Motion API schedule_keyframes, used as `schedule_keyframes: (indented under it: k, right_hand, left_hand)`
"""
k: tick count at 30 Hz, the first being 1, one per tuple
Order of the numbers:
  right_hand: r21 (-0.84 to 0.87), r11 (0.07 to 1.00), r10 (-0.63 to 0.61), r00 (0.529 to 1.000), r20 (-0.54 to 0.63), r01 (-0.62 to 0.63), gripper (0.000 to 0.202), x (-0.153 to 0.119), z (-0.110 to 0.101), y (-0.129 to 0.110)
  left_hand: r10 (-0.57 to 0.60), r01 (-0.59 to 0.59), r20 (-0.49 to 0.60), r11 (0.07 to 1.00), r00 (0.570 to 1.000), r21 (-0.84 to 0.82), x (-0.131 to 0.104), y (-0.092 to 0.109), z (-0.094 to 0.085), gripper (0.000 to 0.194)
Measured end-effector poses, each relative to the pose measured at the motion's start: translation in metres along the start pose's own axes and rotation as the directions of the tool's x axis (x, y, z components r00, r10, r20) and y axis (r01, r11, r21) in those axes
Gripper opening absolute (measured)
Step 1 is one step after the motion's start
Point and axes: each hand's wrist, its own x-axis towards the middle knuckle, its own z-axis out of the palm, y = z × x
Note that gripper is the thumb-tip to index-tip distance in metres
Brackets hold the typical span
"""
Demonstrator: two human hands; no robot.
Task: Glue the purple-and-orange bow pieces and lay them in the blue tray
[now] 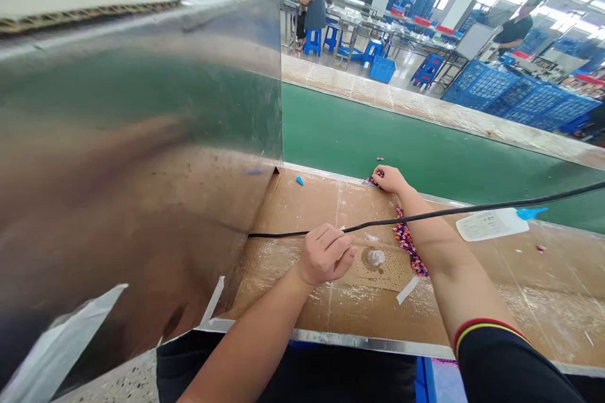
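My left hand (pixel 328 254) is closed above the cardboard-covered bench, beside the black cable (pixel 373 223). A bit of white shows at its fingertips, but what it holds is hidden. My right hand (pixel 388 177) reaches to the border of the green conveyor belt (pixel 331 126), fingers pinched at small purple-and-orange pieces (pixel 371 181). More of these pieces lie in a strip (pixel 407 242) partly beneath my right forearm. One lone piece (pixel 380 158) rests on the belt. Between my arms stands a small clear lump (pixel 376 257) on a wet spot of the cardboard.
A white bottle with a blue nozzle (pixel 494 225) lies at the right. A blue cap (pixel 299 181) sits near the belt. The metal housing (pixel 142 170) walls off the left side. The cable crosses over the bench. Beyond the belt, people work among tables and blue crates (pixel 515 97).
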Motion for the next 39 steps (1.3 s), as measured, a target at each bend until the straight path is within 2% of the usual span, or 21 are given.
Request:
schedule_keyframes:
  k: [3, 6, 8, 10, 13, 17, 19, 21, 25, 31, 35, 37, 39]
  right_hand:
    - [0.003, 0.987, -0.158, 0.984, 0.082, 0.159, 0.017, -0.036, -0.008, 0.024]
    - [0.019, 0.958, -0.285, 0.948, 0.141, 0.285, 0.015, -0.074, -0.014, 0.048]
    - [0.018, 0.943, -0.331, 0.934, 0.132, 0.331, 0.027, -0.082, -0.021, 0.062]
    - [-0.024, 0.953, -0.302, 0.952, 0.040, 0.303, 0.045, -0.069, -0.026, 0.072]
    - [-0.107, 0.992, -0.076, 0.990, -0.115, 0.063, 0.054, -0.021, -0.025, 0.074]
    - [-0.131, 0.991, -0.007, 0.996, -0.094, -0.005, 0.050, 0.042, -0.005, 0.058]
    - [-0.139, 0.990, -0.005, 0.997, -0.074, -0.006, 0.048, 0.056, 0.004, 0.051]
    - [-0.149, 0.989, -0.011, 0.998, -0.055, 0.003, 0.046, 0.059, 0.007, 0.051]
    - [-0.179, 0.984, 0.000, 1.000, -0.014, -0.003, 0.038, 0.040, -0.003, 0.072]
    - [-0.189, 0.981, 0.065, 0.994, 0.093, -0.047, 0.027, -0.021, -0.021, 0.107]
    - [-0.161, 0.987, 0.052, 0.982, 0.183, -0.022, 0.018, -0.050, -0.032, 0.112]
    - [-0.158, 0.988, 0.034, 0.978, 0.207, -0.001, 0.014, -0.056, -0.038, 0.108]
    - [-0.166, 0.986, 0.015, 0.983, 0.182, 0.015, 0.016, -0.055, -0.041, 0.100]
  left_hand:
    - [0.003, -0.003, 0.004, 1.000, 1.000, -0.025, -0.002, 0.001, 0.003, 0.011]
    - [-0.010, 0.010, 0.004, 0.999, 1.000, -0.041, -0.002, 0.001, 0.004, 0.012]
    - [-0.016, 0.016, 0.002, 0.999, 1.000, -0.036, -0.002, 0.000, 0.004, 0.012]
    - [-0.017, 0.017, 0.004, 0.999, 1.000, -0.027, -0.003, -0.002, 0.003, 0.012]
    - [-0.011, 0.011, 0.019, 1.000, 1.000, -0.001, -0.003, -0.004, 0.002, 0.012]
    - [-0.002, 0.001, 0.029, 0.999, 1.000, 0.049, -0.003, -0.007, 0.001, 0.011]
    - [-0.006, 0.004, 0.028, 0.998, 1.000, 0.065, -0.003, -0.007, 0.001, 0.011]
    - [-0.011, 0.009, 0.031, 0.997, 0.999, 0.071, -0.003, -0.007, 0.001, 0.011]
    - [-0.005, 0.002, 0.034, 0.997, 0.999, 0.078, -0.003, -0.007, 0.001, 0.010]
    - [-0.011, 0.010, 0.005, 0.999, 1.000, 0.039, -0.002, -0.004, 0.002, 0.009]
    - [-0.016, 0.016, 0.004, 1.000, 1.000, 0.008, -0.003, -0.001, 0.003, 0.009]
    - [-0.019, 0.019, 0.009, 1.000, 1.000, 0.000, -0.003, -0.001, 0.004, 0.008]
    - [-0.016, 0.016, 0.009, 1.000, 1.000, 0.002, -0.003, 0.000, 0.004, 0.008]
